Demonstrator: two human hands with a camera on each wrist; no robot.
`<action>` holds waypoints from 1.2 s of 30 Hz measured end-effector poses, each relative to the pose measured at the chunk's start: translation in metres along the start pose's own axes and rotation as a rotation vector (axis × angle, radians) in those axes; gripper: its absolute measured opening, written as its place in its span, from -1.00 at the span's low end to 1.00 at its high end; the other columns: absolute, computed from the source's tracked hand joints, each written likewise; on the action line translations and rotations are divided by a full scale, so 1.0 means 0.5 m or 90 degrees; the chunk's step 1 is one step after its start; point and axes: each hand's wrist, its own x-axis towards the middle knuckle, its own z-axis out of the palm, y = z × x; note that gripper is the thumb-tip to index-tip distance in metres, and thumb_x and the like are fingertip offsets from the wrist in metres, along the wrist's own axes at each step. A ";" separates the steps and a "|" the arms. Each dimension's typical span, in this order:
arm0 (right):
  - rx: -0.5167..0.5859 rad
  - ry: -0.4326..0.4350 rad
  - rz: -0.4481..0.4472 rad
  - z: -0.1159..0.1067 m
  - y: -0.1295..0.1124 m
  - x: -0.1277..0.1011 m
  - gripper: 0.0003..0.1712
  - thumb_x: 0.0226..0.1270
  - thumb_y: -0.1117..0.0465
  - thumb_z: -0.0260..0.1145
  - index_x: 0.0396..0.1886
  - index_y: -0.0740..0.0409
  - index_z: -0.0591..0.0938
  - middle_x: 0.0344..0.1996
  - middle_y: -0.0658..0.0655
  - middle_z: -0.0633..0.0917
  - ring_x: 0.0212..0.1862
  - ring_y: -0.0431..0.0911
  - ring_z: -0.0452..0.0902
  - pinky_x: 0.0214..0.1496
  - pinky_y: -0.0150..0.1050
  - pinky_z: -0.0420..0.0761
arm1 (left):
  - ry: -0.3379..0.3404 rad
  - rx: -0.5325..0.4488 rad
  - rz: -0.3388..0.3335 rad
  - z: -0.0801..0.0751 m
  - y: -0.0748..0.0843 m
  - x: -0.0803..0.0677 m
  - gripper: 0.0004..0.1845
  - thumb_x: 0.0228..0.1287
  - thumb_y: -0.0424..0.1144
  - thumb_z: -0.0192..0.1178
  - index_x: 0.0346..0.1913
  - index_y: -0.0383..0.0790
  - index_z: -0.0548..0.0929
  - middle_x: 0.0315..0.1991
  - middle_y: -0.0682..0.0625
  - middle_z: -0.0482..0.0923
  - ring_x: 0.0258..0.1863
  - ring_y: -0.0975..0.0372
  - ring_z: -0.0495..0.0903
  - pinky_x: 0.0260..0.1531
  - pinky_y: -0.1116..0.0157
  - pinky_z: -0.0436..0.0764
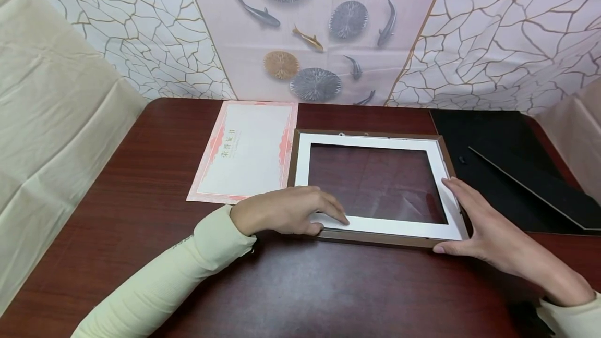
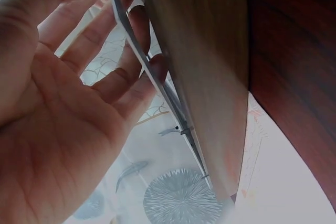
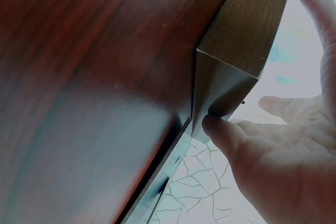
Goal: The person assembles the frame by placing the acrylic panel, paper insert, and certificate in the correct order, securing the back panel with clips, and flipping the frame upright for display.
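A brown picture frame [image 1: 375,238] lies on the dark red wood table, with a white mat [image 1: 394,225] inside it around a clear window. My left hand [image 1: 296,210] reaches over the frame's front left corner, its fingertips on the mat and its thumb at the front edge. In the left wrist view, the fingers [image 2: 94,35] overlap the mat's edge beside the brown frame side [image 2: 205,77]. My right hand [image 1: 493,236] spreads around the front right corner, thumb at the front and forefinger on the right side. The right wrist view shows that frame corner [image 3: 231,51] against the palm.
A pink-bordered certificate [image 1: 255,155] lies to the left of the frame. At the right is a black board [image 1: 488,127], with a slanting black panel [image 1: 530,181] and a small dark piece [image 1: 462,160] on it. A patterned curtain [image 1: 319,56] hangs behind the table.
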 end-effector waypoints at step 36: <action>-0.009 -0.005 0.004 0.002 0.001 -0.002 0.47 -0.09 0.12 0.77 0.70 0.20 0.02 0.60 0.53 0.05 0.50 0.42 0.06 0.18 -0.84 -0.22 | 0.383 -0.195 -0.110 0.029 -0.082 -0.199 -0.37 0.36 -0.45 0.31 0.48 -0.16 0.49 0.52 -0.17 0.37 0.51 -0.03 0.39 0.32 -0.09 0.59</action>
